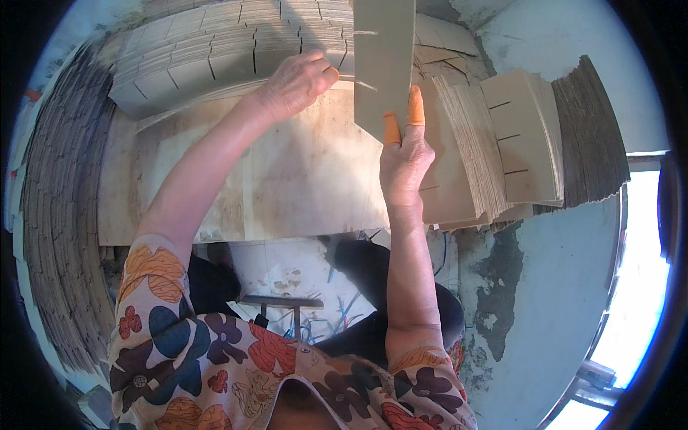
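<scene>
A long grey cardboard strip (385, 64) with slots cut in its left edge stands up in my right hand (407, 161). Orange finger covers sit on the thumb and a finger that grip its lower end. To the left of the strip, my left hand (297, 86) is closed, its fingers curled, with an orange cover on one finger. It is beside the front face of a long row of slotted cardboard strips (229, 63). Whatever its fingertips may hold is hidden.
A pale wooden tabletop (236, 172) lies under my arms. Fanned cardboard pieces (459, 143), slotted strips (527, 136) and a darker cardboard stack (591, 132) line the right side. Tall cardboard stacks (61, 208) rise at the left. Below the table edge is a small stand (279, 301).
</scene>
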A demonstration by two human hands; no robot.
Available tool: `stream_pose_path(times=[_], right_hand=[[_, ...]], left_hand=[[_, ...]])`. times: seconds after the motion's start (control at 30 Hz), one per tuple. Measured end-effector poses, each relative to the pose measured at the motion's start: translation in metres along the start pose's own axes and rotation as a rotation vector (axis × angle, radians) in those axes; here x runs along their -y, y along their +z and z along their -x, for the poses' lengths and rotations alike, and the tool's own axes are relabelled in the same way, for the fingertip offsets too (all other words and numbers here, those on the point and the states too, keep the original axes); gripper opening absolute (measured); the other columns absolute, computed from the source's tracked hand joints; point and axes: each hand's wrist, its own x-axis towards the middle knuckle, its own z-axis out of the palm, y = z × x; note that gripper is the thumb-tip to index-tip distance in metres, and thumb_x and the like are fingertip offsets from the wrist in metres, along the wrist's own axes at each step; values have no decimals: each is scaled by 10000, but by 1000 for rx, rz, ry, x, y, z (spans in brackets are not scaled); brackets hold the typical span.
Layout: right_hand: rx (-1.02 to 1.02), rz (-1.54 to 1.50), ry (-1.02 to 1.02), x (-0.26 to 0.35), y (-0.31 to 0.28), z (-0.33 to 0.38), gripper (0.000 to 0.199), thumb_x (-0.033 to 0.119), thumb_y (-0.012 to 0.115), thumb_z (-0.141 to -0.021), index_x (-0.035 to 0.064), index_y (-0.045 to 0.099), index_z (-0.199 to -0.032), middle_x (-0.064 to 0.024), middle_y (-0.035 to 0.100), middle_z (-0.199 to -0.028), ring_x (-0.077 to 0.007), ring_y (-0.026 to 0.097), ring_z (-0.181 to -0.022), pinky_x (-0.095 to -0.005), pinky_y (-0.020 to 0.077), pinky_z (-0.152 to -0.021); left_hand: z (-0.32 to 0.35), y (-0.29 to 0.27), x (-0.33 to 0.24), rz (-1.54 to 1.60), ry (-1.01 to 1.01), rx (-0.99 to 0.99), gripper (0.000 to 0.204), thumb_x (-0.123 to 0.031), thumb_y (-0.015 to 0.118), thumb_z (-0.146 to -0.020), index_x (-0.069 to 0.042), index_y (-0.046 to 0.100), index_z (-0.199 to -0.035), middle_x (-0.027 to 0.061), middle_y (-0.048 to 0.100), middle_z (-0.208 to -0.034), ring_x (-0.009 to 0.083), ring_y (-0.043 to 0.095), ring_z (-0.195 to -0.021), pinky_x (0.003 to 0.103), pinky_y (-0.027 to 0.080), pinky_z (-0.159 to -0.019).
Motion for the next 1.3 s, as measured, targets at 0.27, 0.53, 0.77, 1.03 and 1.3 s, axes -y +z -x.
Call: stream_pose_path(times=[0.27, 0.53, 0.77, 1.03, 1.3], right_hand=[[101, -23, -32, -9, 17, 11, 572, 34, 557, -874, 59, 301, -1386, -178, 625, -830, -332, 617, -671, -403, 505, -563], [77, -74, 45, -14, 31, 29, 463, 44, 567, -884, 80, 372, -1302, -211, 631, -999, -391, 629, -858, -424, 513, -687], [88, -110, 113, -8, 29, 30, 431, 69, 566, -897, 91, 389, -1289, -198, 645, -984, -378, 636, -874, -421, 516, -708], [116, -143, 151, -5, 25, 28, 465, 66, 585, -891, 91, 387, -1311, -179, 647, -1016, -324, 648, -905, -368, 507, -775], [123, -116, 131, -7, 25, 31, 535, -50, 567, -849, 79, 384, -1335, -186, 637, -1057, -312, 644, -935, -368, 511, -792]], left_hand=[[-8, -40, -62, 143, 110, -28, 113, -15, 609, -704, -18, 553, -803, 71, 527, -731, 220, 552, -768, 347, 491, -625], [-33, -50, -15, 375, -572, 274, 343, -192, 741, -727, 8, 556, -935, 118, 589, -913, 263, 559, -875, 366, 472, -773], [-20, 28, 52, -234, -406, 219, 318, -146, 725, -711, -9, 561, -947, 144, 597, -959, 293, 544, -962, 374, 470, -856], [-14, 18, 55, -58, -240, 139, 119, -20, 624, -709, -32, 563, -810, 95, 610, -800, 265, 553, -845, 374, 477, -727], [-7, 8, 40, 80, -236, 39, 93, -10, 594, -730, -31, 503, -734, 127, 588, -695, 300, 561, -728, 409, 476, -649]])
